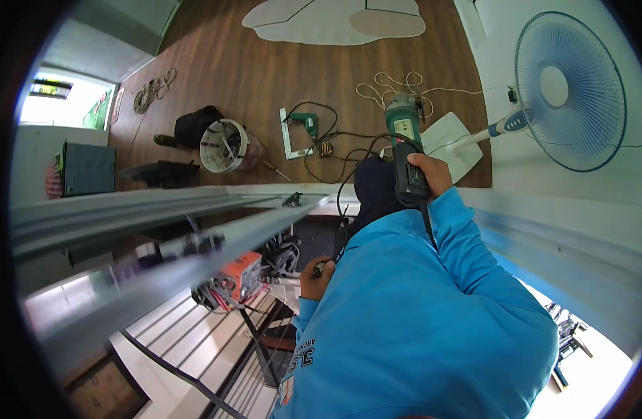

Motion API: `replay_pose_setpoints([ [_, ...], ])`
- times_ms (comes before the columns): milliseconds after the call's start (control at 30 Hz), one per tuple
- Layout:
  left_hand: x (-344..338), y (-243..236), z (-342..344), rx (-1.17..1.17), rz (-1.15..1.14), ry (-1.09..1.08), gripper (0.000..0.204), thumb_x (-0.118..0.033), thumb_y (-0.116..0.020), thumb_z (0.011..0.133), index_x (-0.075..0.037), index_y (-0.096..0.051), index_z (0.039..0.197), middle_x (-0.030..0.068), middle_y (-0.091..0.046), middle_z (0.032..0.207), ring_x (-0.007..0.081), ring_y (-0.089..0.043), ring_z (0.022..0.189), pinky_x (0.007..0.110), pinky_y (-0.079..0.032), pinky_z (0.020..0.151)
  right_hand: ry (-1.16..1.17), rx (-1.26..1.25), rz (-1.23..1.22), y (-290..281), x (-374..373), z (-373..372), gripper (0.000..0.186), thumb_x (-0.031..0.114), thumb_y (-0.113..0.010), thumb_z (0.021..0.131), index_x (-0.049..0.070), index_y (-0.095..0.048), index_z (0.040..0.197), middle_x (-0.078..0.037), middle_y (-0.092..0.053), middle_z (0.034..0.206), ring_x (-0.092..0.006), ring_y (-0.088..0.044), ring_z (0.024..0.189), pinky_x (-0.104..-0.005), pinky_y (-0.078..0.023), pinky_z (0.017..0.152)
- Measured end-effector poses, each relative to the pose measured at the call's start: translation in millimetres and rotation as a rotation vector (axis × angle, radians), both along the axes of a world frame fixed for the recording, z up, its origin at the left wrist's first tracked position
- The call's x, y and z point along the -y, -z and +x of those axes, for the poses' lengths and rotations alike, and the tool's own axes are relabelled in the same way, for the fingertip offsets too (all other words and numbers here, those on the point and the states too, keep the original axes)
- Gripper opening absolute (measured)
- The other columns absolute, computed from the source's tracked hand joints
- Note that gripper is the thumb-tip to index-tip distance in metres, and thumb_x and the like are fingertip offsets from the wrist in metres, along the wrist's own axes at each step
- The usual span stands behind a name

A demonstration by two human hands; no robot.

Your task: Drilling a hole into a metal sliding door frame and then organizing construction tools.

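My right hand point(433, 173) is closed around the black handle of a large angle grinder point(406, 127) with a green head. It is held over the wooden floor in front of me, and its cord hangs from the handle's end along my blue sleeve. Lower and to the left, beside my body, my left hand point(317, 279) is closed with a small dark piece showing at its fingers; what that piece is stays unclear. A black cable point(340, 202) loops down close to that hand.
A metal window-like frame point(195, 279) crosses the left side. On the floor stand a bucket point(251, 150) with tools, a green power tool point(306, 123), a metal square point(287, 136), a screwdriver point(277, 170) and a white cord point(387, 84). A blue fan point(586, 91) stands right.
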State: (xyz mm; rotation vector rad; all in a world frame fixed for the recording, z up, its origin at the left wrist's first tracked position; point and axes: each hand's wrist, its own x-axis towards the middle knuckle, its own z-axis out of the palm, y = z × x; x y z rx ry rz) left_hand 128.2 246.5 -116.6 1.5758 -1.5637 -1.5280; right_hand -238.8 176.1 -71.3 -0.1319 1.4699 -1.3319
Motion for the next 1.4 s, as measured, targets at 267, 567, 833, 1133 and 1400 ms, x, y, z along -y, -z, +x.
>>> replay_pose_setpoints([
  [267, 117, 50, -74, -0.098, 0.192, -0.039, 0.042, -0.042, -0.052, 0.098, -0.003, -0.065, 0.109, 0.0099, -0.067, 0.096, 0.0201, -0.061, 0.089, 0.033, -0.048, 0.081, -0.072, -0.186, 0.327, 75, 140, -74, 0.034, 0.024, -0.075, 0.072, -0.007, -0.067, 0.082, -0.011, -0.067, 0.071, -0.0193, -0.064, 0.054, -0.0321, -0.052, 0.050],
  [567, 324, 59, -242, 0.193, 0.269, -0.197, 0.040, -0.037, -0.057, 0.094, -0.003, -0.060, 0.115, 0.0170, -0.066, 0.103, 0.0279, -0.063, 0.094, 0.037, -0.050, 0.083, -0.694, -0.243, 0.505, 115, 367, -218, 0.060, 0.047, -0.075, 0.064, -0.008, -0.071, 0.089, -0.016, -0.071, 0.079, -0.0251, -0.068, 0.077, -0.0348, -0.051, 0.072],
  [833, 495, 28, -319, 0.234, 0.231, -0.167, 0.032, -0.024, -0.063, 0.089, -0.007, -0.060, 0.116, 0.0176, -0.066, 0.101, 0.0313, -0.065, 0.094, 0.037, -0.050, 0.084, -0.909, -0.545, 0.540, 66, 458, -309, 0.049, 0.040, -0.073, 0.070, -0.007, -0.070, 0.081, -0.012, -0.067, 0.069, -0.0177, -0.063, 0.059, -0.0313, -0.048, 0.057],
  [1133, 627, 21, -320, 0.218, 0.228, -0.261, 0.032, -0.023, -0.064, 0.085, -0.011, -0.061, 0.115, 0.0184, -0.067, 0.097, 0.0338, -0.065, 0.093, 0.040, -0.050, 0.083, -0.767, -0.483, 0.563, 59, 551, -344, 0.052, 0.040, -0.073, 0.067, -0.009, -0.071, 0.084, -0.015, -0.068, 0.072, -0.0217, -0.065, 0.062, -0.0327, -0.050, 0.059],
  [1400, 761, 75, -269, 0.168, 0.255, -0.262, 0.033, -0.024, -0.065, 0.084, -0.010, -0.061, 0.114, 0.0187, -0.067, 0.098, 0.0357, -0.065, 0.094, 0.041, -0.050, 0.083, -0.716, -0.475, 0.671, 60, 693, -300, 0.046, 0.036, -0.072, 0.070, -0.007, -0.069, 0.086, -0.013, -0.068, 0.075, -0.0199, -0.064, 0.065, -0.0323, -0.050, 0.061],
])
